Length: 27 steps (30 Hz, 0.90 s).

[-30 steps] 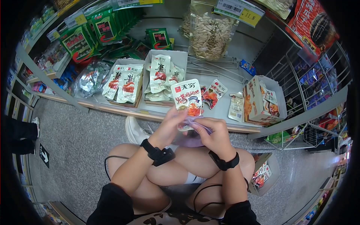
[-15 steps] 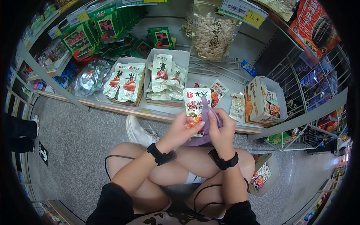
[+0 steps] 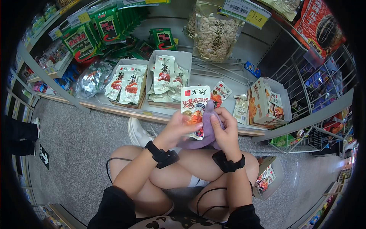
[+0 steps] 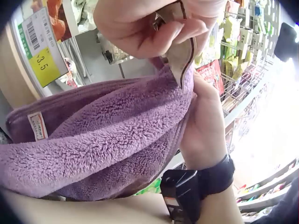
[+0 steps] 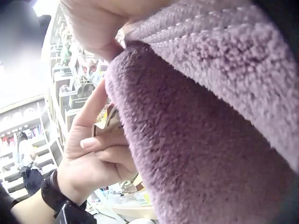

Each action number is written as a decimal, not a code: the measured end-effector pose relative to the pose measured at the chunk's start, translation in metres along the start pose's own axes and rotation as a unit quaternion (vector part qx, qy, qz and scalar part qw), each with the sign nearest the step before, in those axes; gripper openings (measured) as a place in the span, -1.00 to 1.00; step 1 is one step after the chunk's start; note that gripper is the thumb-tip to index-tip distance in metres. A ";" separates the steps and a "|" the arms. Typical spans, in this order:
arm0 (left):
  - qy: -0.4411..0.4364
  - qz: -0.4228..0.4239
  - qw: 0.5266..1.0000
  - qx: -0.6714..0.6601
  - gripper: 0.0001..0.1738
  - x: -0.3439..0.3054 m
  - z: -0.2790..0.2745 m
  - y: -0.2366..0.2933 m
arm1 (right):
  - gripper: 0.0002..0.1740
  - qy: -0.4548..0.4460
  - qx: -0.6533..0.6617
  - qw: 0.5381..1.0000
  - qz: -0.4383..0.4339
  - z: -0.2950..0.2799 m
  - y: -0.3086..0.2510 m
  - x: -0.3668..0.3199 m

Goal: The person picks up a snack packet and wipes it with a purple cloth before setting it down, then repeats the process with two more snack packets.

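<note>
Now up alongside the snack packet [image 3: 194, 102], the purple cloth [image 3: 206, 114].

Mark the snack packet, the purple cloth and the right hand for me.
snack packet [image 3: 194, 100], head view, on its white printed front.
purple cloth [image 4: 107, 140], left wrist view, on its fluffy middle fold.
right hand [image 3: 225, 133], head view, on the back of the hand.
</note>
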<state>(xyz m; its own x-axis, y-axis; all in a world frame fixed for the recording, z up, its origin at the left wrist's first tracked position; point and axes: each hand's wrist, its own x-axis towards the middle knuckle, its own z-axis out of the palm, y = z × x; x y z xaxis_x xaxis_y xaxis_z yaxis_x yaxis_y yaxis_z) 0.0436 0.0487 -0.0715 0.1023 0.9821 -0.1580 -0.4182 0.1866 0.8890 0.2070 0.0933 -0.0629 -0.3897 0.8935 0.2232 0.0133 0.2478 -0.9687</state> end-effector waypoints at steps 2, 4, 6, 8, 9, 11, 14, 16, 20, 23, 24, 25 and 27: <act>-0.004 0.070 0.997 0.033 -0.49 0.001 0.002 -0.003 | -0.86 -0.051 0.008 0.999 0.004 -0.003 -0.003 -0.002; 0.008 0.179 0.981 0.075 -0.42 0.004 0.006 -0.011 | -0.86 -0.069 0.008 0.997 0.013 -0.005 -0.004 -0.003; 0.047 0.185 0.980 0.055 -0.41 0.001 0.006 -0.013 | -0.83 -0.070 0.005 0.997 0.009 -0.004 -0.006 -0.004; 0.096 0.210 0.970 0.078 -0.45 0.002 0.003 -0.017 | -0.78 -0.053 0.000 0.999 -0.007 -0.002 -0.009 -0.003; 0.122 0.226 0.963 0.082 -0.51 0.002 0.003 -0.018 | -0.72 -0.062 -0.035 0.997 -0.032 -0.002 -0.010 -0.002; 0.150 0.251 0.955 0.052 -0.49 0.000 0.000 -0.012 | -0.59 -0.078 -0.106 0.988 -0.082 -0.002 -0.010 0.000; 0.202 0.291 0.935 0.000 -0.53 -0.008 -0.002 0.008 | -0.61 -0.061 -0.154 0.981 -0.106 0.002 -0.008 0.000; 0.245 0.313 0.917 -0.024 -0.57 -0.012 0.000 0.024 | -0.69 -0.079 -0.201 0.976 -0.037 -0.001 0.001 0.001; 0.298 0.342 0.891 -0.031 -0.66 -0.014 -0.016 0.032 | -0.84 -0.090 -0.265 0.958 0.061 -0.017 0.008 0.004; 0.324 0.343 0.881 -0.042 -0.78 -0.012 -0.031 0.042 | -0.85 -0.119 -0.145 0.975 0.116 -0.035 0.003 0.007; 0.327 0.339 0.881 -0.050 -0.80 -0.012 -0.034 0.043 | -0.84 -0.133 -0.109 0.976 0.135 -0.040 -0.001 0.007; 0.335 0.344 0.876 -0.035 -0.82 -0.009 -0.035 0.044 | -0.79 -0.137 -0.060 0.979 0.139 -0.042 -0.006 0.006; 0.308 0.307 0.896 -0.084 -0.76 -0.015 -0.036 0.050 | -0.80 -0.125 -0.010 0.980 0.151 -0.043 -0.020 0.004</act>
<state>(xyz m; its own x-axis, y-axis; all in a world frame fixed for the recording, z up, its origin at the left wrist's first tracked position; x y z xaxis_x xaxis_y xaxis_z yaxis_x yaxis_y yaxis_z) -0.0111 0.0447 -0.0399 -0.6903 0.7184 0.0861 -0.3598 -0.4441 0.8206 0.2446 0.1082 -0.0383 -0.5791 0.8077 -0.1104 0.1812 -0.0045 -0.9834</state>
